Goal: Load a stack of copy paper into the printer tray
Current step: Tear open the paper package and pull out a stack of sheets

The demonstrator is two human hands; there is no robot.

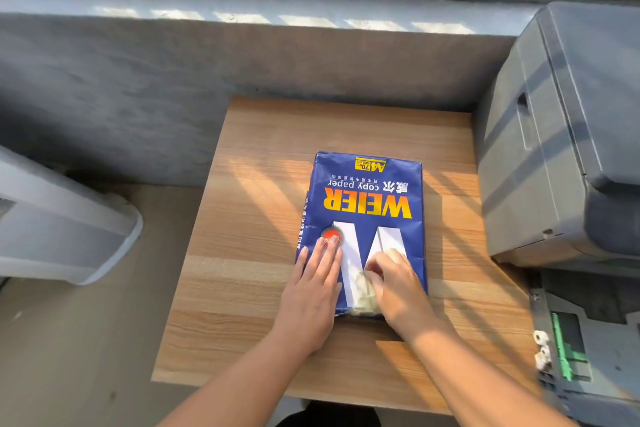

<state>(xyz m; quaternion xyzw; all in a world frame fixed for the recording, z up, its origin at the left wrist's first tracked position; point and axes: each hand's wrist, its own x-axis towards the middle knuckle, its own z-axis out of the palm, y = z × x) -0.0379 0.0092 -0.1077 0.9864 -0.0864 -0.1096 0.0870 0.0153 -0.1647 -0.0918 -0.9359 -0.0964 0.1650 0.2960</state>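
Note:
A blue wrapped ream of copy paper (367, 198) with yellow lettering lies flat on a small wooden table (256, 184). My left hand (313, 291) rests palm down on the ream's near left part, fingers spread. My right hand (394, 284) lies on the near right part, its fingers curled into the torn wrapper at the near end, where crumpled pale paper shows. A grey printer (561, 135) stands at the right. Its paper tray (585, 340) is pulled out at the lower right, with green guides inside.
A grey wall and window sill run behind the table. A pale grey plastic bin (65, 229) lies on the floor at the left. Bare floor lies between the bin and the table.

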